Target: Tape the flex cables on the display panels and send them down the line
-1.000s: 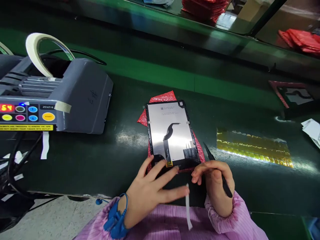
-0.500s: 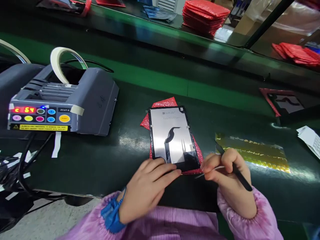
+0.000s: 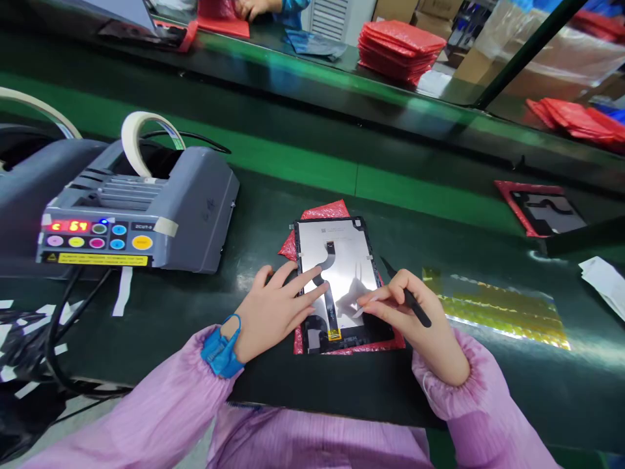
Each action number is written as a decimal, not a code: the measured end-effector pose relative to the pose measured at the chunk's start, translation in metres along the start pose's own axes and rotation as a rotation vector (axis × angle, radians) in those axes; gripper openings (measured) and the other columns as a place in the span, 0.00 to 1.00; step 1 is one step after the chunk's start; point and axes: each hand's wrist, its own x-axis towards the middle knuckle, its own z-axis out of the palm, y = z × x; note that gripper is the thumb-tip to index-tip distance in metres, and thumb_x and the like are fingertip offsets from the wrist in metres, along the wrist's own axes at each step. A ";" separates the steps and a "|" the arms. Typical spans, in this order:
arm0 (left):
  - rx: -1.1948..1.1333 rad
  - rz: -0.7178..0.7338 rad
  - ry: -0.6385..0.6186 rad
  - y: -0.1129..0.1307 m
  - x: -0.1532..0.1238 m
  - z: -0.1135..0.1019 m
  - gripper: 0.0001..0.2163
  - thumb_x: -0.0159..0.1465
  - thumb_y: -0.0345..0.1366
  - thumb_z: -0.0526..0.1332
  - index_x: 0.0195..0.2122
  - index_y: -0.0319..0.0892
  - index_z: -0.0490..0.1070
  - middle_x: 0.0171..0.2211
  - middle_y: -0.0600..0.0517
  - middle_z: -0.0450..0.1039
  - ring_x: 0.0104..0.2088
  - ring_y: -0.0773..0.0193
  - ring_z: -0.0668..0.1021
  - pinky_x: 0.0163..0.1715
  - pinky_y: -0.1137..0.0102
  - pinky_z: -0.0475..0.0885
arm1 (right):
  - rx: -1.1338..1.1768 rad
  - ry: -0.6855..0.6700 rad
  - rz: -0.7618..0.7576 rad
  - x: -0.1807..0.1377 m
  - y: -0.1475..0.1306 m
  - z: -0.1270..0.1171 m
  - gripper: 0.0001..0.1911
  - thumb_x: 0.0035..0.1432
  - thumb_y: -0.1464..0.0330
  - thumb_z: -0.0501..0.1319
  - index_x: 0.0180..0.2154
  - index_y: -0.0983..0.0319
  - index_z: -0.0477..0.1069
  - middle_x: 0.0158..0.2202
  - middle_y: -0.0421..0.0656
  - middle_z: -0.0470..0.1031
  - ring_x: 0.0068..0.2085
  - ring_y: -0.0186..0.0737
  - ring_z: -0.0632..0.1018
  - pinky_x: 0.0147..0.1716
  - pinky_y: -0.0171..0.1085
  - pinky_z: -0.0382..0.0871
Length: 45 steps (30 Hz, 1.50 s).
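Note:
A tablet display panel (image 3: pixel 317 236) lies back side up on a red bubble bag (image 3: pixel 326 210). Across its silvery back runs a dark flex cable (image 3: pixel 331 309) with a yellow patch at its lower end. My left hand (image 3: pixel 276 316) rests with fingers spread, index and middle fingertips on the cable. Over the right half of the panel, my right hand (image 3: pixel 415 316) keeps black tweezers (image 3: pixel 416 306) between its fingers. Its thumb and forefinger also pinch a small pale strip (image 3: pixel 359 312), whose kind I cannot make out.
A grey tape dispenser (image 3: pixel 208 215) stands at left, a white strip (image 3: pixel 123 293) hanging from its front. A yellow film sheet (image 3: pixel 502 309) lies right of my hands. Another panel (image 3: pixel 547 210) sits farther right. Beyond the ledge are stacked red bags (image 3: pixel 398 52) and another person's hand (image 3: pixel 254 8).
My left hand has moved from the panel's lower edge up onto the cable. My right hand has come left over the panel. The cable's yellow end now shows. Another person's hand has appeared at the top.

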 end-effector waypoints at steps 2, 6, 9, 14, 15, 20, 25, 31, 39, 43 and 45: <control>-0.032 -0.005 -0.017 -0.004 0.000 0.003 0.18 0.73 0.38 0.55 0.63 0.55 0.69 0.67 0.54 0.66 0.59 0.43 0.69 0.49 0.52 0.62 | -0.023 -0.029 0.023 0.009 0.000 0.002 0.26 0.54 0.63 0.75 0.28 0.56 0.55 0.33 0.43 0.85 0.40 0.48 0.85 0.36 0.40 0.76; -0.110 -0.033 -0.026 -0.011 0.000 0.008 0.22 0.74 0.39 0.52 0.69 0.51 0.61 0.64 0.50 0.71 0.61 0.43 0.66 0.52 0.52 0.60 | -0.091 -0.142 0.050 0.029 -0.002 0.014 0.26 0.55 0.59 0.74 0.29 0.55 0.55 0.34 0.43 0.84 0.39 0.47 0.84 0.36 0.41 0.73; -0.187 -0.094 -0.025 -0.015 -0.001 0.011 0.23 0.75 0.40 0.51 0.70 0.46 0.58 0.58 0.45 0.76 0.61 0.44 0.67 0.52 0.53 0.59 | -0.144 -0.191 0.045 0.042 0.002 0.027 0.26 0.54 0.56 0.73 0.29 0.55 0.55 0.32 0.42 0.83 0.35 0.45 0.82 0.36 0.41 0.71; -0.259 -0.120 -0.015 -0.019 -0.002 0.016 0.23 0.75 0.40 0.50 0.69 0.44 0.58 0.59 0.41 0.74 0.61 0.44 0.67 0.53 0.52 0.58 | -0.251 -0.198 -0.044 0.056 0.017 0.039 0.22 0.56 0.58 0.70 0.30 0.55 0.55 0.31 0.39 0.82 0.35 0.45 0.82 0.36 0.41 0.68; -0.262 -0.120 -0.013 -0.019 -0.003 0.016 0.22 0.75 0.39 0.50 0.69 0.44 0.59 0.58 0.41 0.74 0.61 0.44 0.67 0.53 0.51 0.58 | -0.274 -0.193 -0.063 0.057 0.019 0.040 0.22 0.57 0.59 0.69 0.30 0.55 0.55 0.31 0.38 0.82 0.35 0.44 0.81 0.36 0.41 0.68; -0.282 -0.098 -0.026 -0.022 -0.005 0.018 0.21 0.74 0.38 0.50 0.67 0.44 0.62 0.55 0.41 0.75 0.61 0.43 0.66 0.54 0.49 0.58 | -0.336 -0.174 -0.121 0.064 0.019 0.041 0.20 0.58 0.61 0.68 0.29 0.55 0.55 0.30 0.37 0.81 0.34 0.44 0.81 0.35 0.40 0.68; -0.293 -0.082 -0.033 -0.024 -0.006 0.016 0.19 0.74 0.36 0.50 0.64 0.44 0.64 0.57 0.42 0.75 0.62 0.44 0.65 0.55 0.48 0.57 | -0.376 -0.168 -0.122 0.067 0.019 0.041 0.20 0.58 0.61 0.67 0.29 0.55 0.54 0.32 0.38 0.82 0.35 0.44 0.81 0.36 0.40 0.67; -0.230 -0.034 -0.070 -0.025 -0.005 0.014 0.16 0.74 0.38 0.51 0.59 0.49 0.70 0.64 0.48 0.71 0.63 0.42 0.64 0.54 0.49 0.58 | -0.404 -0.153 -0.123 0.067 0.019 0.042 0.20 0.59 0.61 0.67 0.29 0.55 0.54 0.31 0.37 0.82 0.33 0.43 0.79 0.36 0.40 0.66; -0.138 0.032 -0.067 -0.023 -0.004 0.010 0.16 0.73 0.41 0.55 0.59 0.60 0.72 0.68 0.55 0.66 0.62 0.40 0.64 0.53 0.49 0.59 | -0.413 -0.141 -0.124 0.066 0.019 0.044 0.20 0.59 0.64 0.67 0.29 0.55 0.54 0.30 0.36 0.81 0.32 0.42 0.78 0.34 0.39 0.63; -0.110 0.033 -0.080 -0.023 -0.004 0.010 0.16 0.73 0.39 0.55 0.59 0.60 0.72 0.69 0.55 0.63 0.63 0.40 0.63 0.53 0.48 0.60 | -0.443 -0.113 -0.144 0.069 0.019 0.046 0.22 0.59 0.62 0.68 0.30 0.55 0.52 0.30 0.36 0.80 0.30 0.41 0.77 0.34 0.39 0.64; -0.103 0.032 -0.085 -0.022 -0.004 0.011 0.16 0.73 0.38 0.54 0.59 0.59 0.72 0.70 0.55 0.63 0.63 0.39 0.63 0.53 0.48 0.60 | -0.459 -0.100 -0.174 0.073 0.019 0.046 0.23 0.58 0.60 0.68 0.30 0.55 0.52 0.31 0.37 0.79 0.30 0.41 0.77 0.35 0.39 0.65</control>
